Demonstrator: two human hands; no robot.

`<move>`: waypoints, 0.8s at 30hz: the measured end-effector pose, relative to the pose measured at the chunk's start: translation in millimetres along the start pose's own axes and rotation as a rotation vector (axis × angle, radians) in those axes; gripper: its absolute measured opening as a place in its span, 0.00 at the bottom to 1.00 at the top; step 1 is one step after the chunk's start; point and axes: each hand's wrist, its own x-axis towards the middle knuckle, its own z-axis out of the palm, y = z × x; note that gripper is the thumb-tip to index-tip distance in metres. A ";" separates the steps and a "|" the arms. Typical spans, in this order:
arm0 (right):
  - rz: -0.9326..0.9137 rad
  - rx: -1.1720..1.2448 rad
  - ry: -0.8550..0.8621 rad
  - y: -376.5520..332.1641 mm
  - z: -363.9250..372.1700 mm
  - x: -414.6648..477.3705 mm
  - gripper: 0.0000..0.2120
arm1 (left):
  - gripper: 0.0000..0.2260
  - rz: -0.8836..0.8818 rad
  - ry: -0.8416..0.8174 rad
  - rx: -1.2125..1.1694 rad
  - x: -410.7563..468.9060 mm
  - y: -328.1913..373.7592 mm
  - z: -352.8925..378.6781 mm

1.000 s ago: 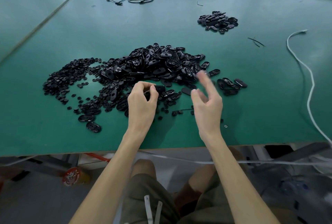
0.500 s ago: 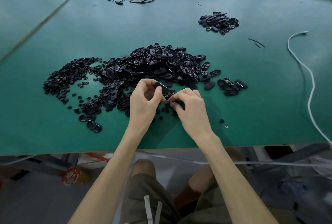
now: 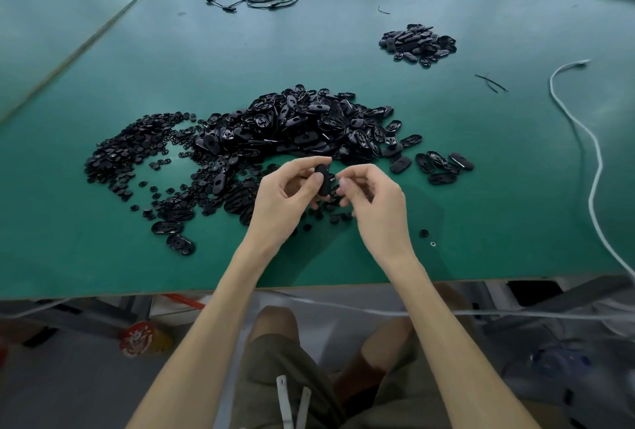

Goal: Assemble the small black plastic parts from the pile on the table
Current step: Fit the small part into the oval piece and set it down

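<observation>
Just past the near edge of the desk [image 3: 343,260], the left hand [image 3: 285,195] is pinching a smooth oval part [image 3: 323,181], its long axis pointing away from the person. The right hand [image 3: 374,205] is curling just beside it; I cannot tell whether it is gripping anything. Behind, the glossy black pile [image 3: 302,129] is sprawling, with open matte green surface stretching right to a white cord [image 3: 596,153].

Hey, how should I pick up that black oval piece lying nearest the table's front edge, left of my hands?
Come straight down from above and pinch the oval piece across its narrow width, on the two long sides. It lies flat on the table, so those edges likely grip best.
</observation>
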 end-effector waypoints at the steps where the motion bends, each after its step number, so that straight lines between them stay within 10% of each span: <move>1: 0.018 0.042 -0.002 0.9 -2.0 0.3 0.06 | 0.12 -0.007 -0.011 0.016 0.4 -1.1 0.4; 24: 0.049 0.277 0.008 9.2 -6.6 3.2 0.02 | 0.13 -0.017 -0.043 0.007 2.3 -6.7 -1.6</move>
